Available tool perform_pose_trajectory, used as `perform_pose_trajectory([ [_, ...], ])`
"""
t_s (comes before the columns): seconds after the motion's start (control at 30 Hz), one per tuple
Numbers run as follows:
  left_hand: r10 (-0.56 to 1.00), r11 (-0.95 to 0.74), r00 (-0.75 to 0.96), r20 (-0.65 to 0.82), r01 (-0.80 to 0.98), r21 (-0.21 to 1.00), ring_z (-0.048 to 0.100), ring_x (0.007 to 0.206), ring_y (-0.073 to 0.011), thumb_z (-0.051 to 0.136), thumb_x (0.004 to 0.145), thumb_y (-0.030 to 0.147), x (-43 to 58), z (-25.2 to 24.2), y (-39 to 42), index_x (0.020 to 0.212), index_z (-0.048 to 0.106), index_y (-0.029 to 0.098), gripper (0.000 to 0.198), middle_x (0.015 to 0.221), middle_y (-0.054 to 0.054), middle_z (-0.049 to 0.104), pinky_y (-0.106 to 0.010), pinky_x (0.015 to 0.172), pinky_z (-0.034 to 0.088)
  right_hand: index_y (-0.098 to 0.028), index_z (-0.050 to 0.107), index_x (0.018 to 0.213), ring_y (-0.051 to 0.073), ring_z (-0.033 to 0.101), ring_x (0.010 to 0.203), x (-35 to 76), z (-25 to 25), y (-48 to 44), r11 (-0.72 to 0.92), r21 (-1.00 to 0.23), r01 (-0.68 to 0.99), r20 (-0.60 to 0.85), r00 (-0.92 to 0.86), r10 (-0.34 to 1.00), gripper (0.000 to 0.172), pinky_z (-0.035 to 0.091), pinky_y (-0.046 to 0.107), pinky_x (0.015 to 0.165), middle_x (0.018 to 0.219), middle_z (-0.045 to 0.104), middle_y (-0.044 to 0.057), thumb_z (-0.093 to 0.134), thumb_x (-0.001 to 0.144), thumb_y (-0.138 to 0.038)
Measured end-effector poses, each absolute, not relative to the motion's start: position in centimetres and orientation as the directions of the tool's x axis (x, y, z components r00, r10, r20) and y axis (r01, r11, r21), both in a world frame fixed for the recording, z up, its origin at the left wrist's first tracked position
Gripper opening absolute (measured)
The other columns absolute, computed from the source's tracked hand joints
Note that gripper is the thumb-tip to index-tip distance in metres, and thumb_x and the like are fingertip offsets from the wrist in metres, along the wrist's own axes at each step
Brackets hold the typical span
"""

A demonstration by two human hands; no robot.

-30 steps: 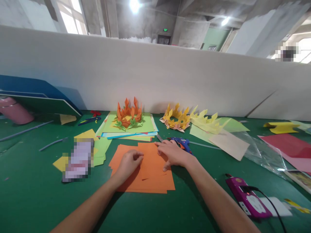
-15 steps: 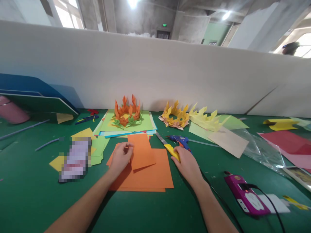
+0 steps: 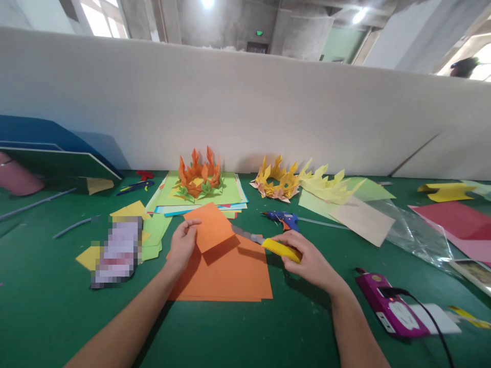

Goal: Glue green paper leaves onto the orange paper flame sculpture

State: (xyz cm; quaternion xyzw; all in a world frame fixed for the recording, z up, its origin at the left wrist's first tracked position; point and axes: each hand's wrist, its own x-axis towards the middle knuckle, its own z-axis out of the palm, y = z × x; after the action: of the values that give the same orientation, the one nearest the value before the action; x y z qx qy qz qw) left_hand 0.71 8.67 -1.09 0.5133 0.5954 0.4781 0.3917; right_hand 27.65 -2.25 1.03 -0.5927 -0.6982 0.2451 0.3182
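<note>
My left hand (image 3: 184, 244) pinches the left edge of a folded orange sheet of paper (image 3: 212, 228), which is tilted up off the table. Under it lie larger orange sheets (image 3: 233, 278), stacked flat. My right hand (image 3: 303, 257) is closed around the yellow handle of a utility knife (image 3: 282, 249). Its long blade points left and reaches the right edge of the folded sheet; whether the tip is inside the fold I cannot tell. A blue glue gun (image 3: 282, 219) lies just behind the knife.
Behind are an orange paper crown (image 3: 200, 176), a golden one (image 3: 275, 179) and a pale yellow crown strip (image 3: 330, 188). At left lies a pixelated phone-like object (image 3: 118, 253) by green paper. A magenta power device (image 3: 391, 305) with a black cord sits at right. A white partition (image 3: 245, 112) stands behind.
My left hand has lifted and turned the folded orange sheet. My right hand has raised the utility knife off the table and swung its blade left to the sheet's edge.
</note>
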Motion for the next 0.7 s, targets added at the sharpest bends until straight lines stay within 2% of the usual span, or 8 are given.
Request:
perform_pose_trajectory([
  [0.2, 0.978, 0.060, -0.208, -0.034, 0.122, 0.991, 0.043, 0.049, -0.0108, 0.051, 0.063, 0.029, 0.89, -0.57, 8.44, 0.084, 0.063, 0.016, 0.027, 0.064, 0.001, 0.057, -0.024, 0.048, 0.033, -0.022, 0.060, 0.104, 0.022, 0.055, 0.095, 27.92, 1.22, -2.45, 0.170, -0.690, 0.704, 0.111, -0.130, 0.985, 0.041, 0.042, 0.037, 0.088, 0.102, 0.056, 0.005, 0.046, 0.067, -0.012],
  [0.53, 0.975, 0.054, -0.219, -0.038, 0.065, 0.996, 0.047, 0.052, -0.0106, 0.054, 0.062, 0.029, 1.07, -0.17, 8.26, 0.084, 0.063, 0.015, 0.027, 0.067, -0.001, 0.059, -0.022, 0.048, 0.035, -0.022, 0.060, 0.105, 0.022, 0.055, 0.093, 28.01, 1.19, -2.44, 0.164, -0.639, 0.752, 0.141, -0.096, 0.985, 0.040, 0.043, 0.036, 0.084, 0.102, 0.055, 0.006, 0.046, 0.069, -0.013],
  [0.7, 0.977, 0.048, -0.210, -0.031, 0.074, 0.996, 0.048, 0.051, -0.0113, 0.055, 0.062, 0.029, 1.04, -0.38, 8.25, 0.086, 0.064, 0.015, 0.029, 0.061, 0.000, 0.057, -0.022, 0.045, 0.036, -0.023, 0.060, 0.105, 0.022, 0.057, 0.091, 27.98, 1.19, -2.45, 0.152, -0.623, 0.767, 0.140, -0.082, 0.987, 0.039, 0.045, 0.035, 0.082, 0.101, 0.056, 0.005, 0.046, 0.069, -0.015],
])
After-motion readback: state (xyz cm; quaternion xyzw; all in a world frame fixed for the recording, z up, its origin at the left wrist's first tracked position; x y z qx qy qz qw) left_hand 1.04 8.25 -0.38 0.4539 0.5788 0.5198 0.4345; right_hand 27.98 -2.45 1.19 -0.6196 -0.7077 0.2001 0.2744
